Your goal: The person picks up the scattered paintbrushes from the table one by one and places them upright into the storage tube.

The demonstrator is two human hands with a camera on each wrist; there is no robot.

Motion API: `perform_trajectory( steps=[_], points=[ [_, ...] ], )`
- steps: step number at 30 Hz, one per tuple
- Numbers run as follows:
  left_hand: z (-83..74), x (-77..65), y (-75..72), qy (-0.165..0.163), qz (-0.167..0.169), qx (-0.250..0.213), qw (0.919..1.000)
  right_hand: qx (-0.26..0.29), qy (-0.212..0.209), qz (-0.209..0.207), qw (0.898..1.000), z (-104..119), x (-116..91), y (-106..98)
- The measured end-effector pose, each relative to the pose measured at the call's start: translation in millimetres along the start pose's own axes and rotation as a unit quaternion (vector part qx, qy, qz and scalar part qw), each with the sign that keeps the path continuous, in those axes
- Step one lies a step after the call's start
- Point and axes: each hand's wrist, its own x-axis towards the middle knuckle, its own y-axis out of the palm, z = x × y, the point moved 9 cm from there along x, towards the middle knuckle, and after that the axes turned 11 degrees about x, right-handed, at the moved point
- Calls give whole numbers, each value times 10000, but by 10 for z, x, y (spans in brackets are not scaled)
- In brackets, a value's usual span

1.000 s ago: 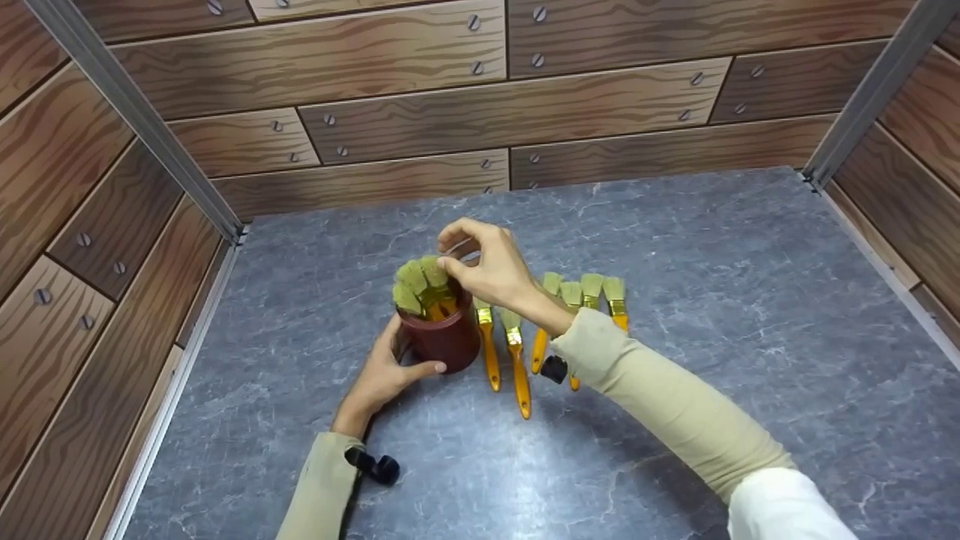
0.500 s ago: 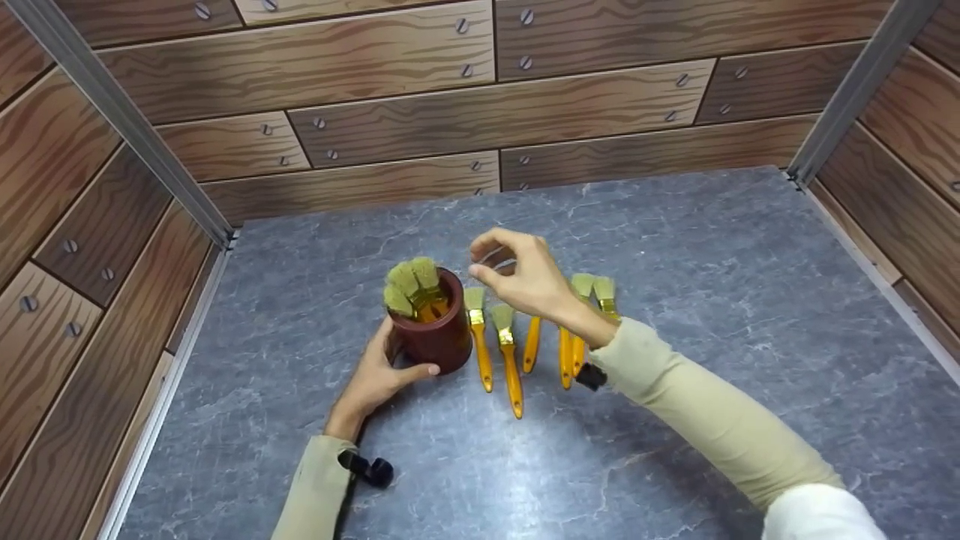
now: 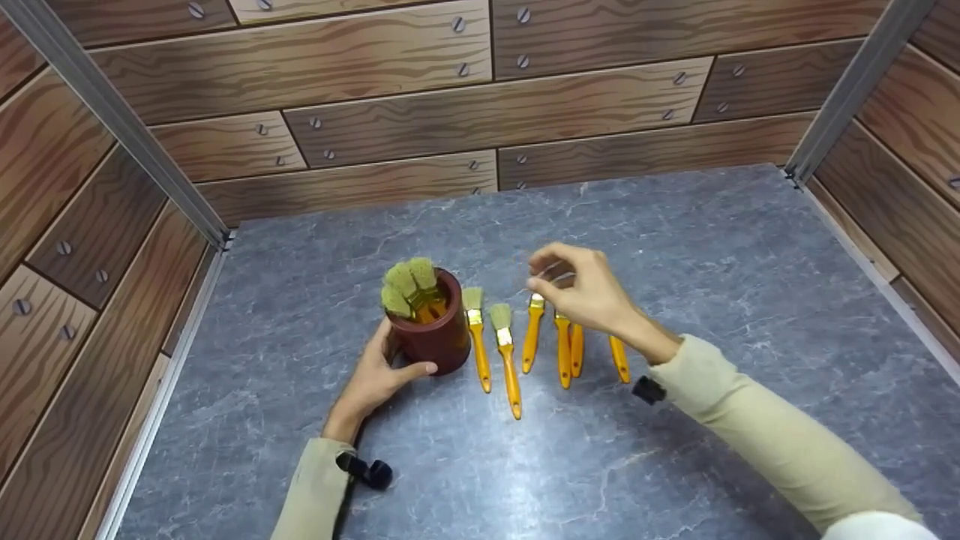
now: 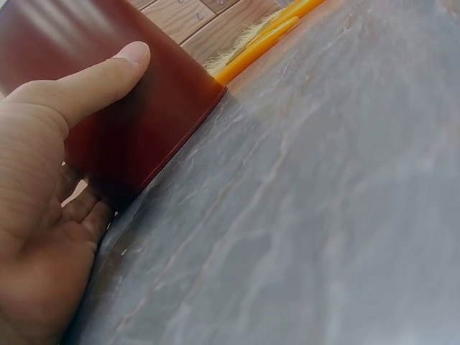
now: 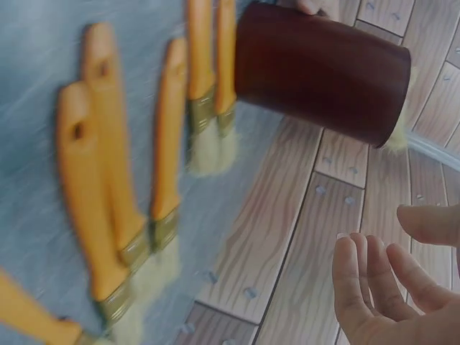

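Note:
A dark red cylindrical cup [image 3: 436, 346] stands upright on the table, with several paintbrushes [image 3: 411, 279] in it, bristles up. My left hand [image 3: 377, 376] grips the cup low on its left side; the left wrist view shows the thumb [image 4: 108, 85] lying across the cup wall. Right of the cup, my right hand [image 3: 589, 294] is raised over a row of loose paintbrushes with orange handles, its fingers loosely bent and nothing between them. It covers the bristles of some of them. The two nearest the cup, a left paintbrush [image 3: 478, 349] and a right paintbrush [image 3: 508, 367], lie in full view.
The grey marbled table [image 3: 675, 225] is enclosed by wood-patterned walls [image 3: 390, 127] at the back and sides, with metal posts [image 3: 840, 112] in the corners. A black wrist camera [image 3: 367, 470] sits on the left sleeve.
My right hand has moved right, away from the brushes at the cup's mouth, to above the loose paintbrushes. The left hand keeps its grip on the cup.

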Motion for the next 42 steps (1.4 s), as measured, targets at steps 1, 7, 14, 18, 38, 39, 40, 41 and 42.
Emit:
perform_trajectory(
  steps=[1, 7, 14, 18, 38, 39, 40, 41, 42],
  points=[
    [-1, -3, -2, -3, -4, 3, 10000, -63, 5, 0, 10000, -30, -25, -28],
    [7, -14, -4, -12, -25, 22, 10000, -306, 95, -48, 9995, -244, -149, -180],
    [8, 0, -7, -17, 4, 9, 10000, -883, 297, -93, 9956, -525, -275, -358],
    [7, 6, -4, -21, 28, 24, 10000, -1040, 410, -15, 9937, -663, -358, -430],
    [4, -11, -7, -2, -25, -65, 10000, -1439, 977, 567, 9831, -1075, -650, -605],
    [3, -11, -8, -10, -36, -51, 10000, -1454, 1021, 571, 9824, -1084, -654, -609],
    [4, -10, -9, -19, -38, -43, 10000, -1459, 1074, 568, 9818, -1093, -657, -614],
    [3, -11, -10, -29, -39, -37, 10000, -1471, 1123, 554, 9812, -1100, -658, -620],
    [2, -9, -9, -38, -34, -35, 10000, -1478, 1178, 534, 9805, -1107, -658, -626]
  ],
)
